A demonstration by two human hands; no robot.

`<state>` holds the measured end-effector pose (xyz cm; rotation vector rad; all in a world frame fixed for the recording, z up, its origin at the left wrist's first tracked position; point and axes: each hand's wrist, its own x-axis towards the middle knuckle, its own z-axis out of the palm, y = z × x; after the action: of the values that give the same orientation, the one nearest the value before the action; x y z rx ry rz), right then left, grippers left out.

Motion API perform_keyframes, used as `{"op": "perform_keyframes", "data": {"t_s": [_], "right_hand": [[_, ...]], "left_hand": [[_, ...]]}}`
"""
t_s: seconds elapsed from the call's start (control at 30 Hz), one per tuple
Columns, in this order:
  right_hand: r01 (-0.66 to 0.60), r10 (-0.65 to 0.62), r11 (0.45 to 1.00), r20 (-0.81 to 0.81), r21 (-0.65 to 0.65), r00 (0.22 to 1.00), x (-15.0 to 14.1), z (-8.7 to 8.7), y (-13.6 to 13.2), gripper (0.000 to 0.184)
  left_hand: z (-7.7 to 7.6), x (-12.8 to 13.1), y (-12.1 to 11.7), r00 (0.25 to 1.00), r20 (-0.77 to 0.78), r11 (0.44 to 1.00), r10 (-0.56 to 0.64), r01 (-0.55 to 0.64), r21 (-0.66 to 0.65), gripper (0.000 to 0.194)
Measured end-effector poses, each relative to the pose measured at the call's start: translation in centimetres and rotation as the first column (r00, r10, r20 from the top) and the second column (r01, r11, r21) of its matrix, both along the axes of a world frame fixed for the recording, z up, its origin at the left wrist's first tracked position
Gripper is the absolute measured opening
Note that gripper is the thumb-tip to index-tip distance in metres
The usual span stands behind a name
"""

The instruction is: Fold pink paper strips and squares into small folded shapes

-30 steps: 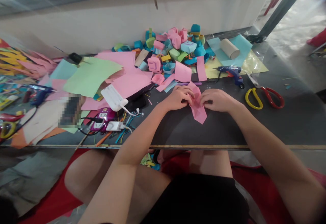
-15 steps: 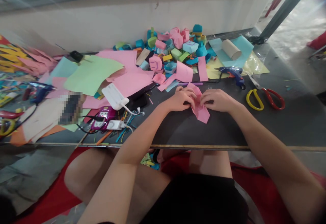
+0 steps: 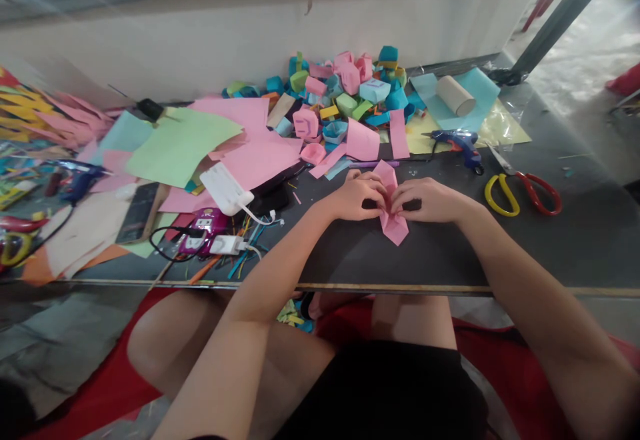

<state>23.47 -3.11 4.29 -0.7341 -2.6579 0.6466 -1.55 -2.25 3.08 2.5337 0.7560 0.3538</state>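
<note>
A folded piece of pink paper (image 3: 395,229) lies on the dark tabletop in front of me, its two pointed ends showing beyond my fingers. From the left, my left hand (image 3: 359,196) pinches its side fold with curled fingers. My right hand (image 3: 423,201) grips the opposite side, and the fingertips of both hands nearly meet over the middle. Part of the paper's centre is hidden under the fingers. Just behind the hands lies a purple pen-like stick (image 3: 375,164).
Scissors (image 3: 520,187) and a blue glue gun (image 3: 460,145) lie to the right. A cardboard tube (image 3: 455,96) rests on blue paper behind. Folded paper pieces (image 3: 350,80) are heaped by the wall. Left are coloured sheets (image 3: 185,140), a purple power strip (image 3: 205,230) and a phone (image 3: 140,212).
The pink paper has turned a little to stand more upright in view. Its sides are drawn closer together, and my fingertips have come nearer each other.
</note>
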Motion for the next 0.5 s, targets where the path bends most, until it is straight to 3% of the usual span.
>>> {"op": "perform_keyframes", "data": {"t_s": [0.3, 0.5], "right_hand": [[0.053, -0.060, 0.995, 0.083, 0.084, 0.995, -0.26, -0.09, -0.30, 0.022], [0.108, -0.109, 0.978, -0.006, 0.178, 0.994, -0.42, -0.91, 0.03, 0.027]], "left_hand": [[-0.33, 0.33, 0.02, 1.000, -0.009, 0.996, 0.008, -0.008, 0.093, 0.014], [-0.38, 0.15, 0.10, 0.999, -0.019, 0.970, 0.036, -0.030, 0.239, 0.023]]}}
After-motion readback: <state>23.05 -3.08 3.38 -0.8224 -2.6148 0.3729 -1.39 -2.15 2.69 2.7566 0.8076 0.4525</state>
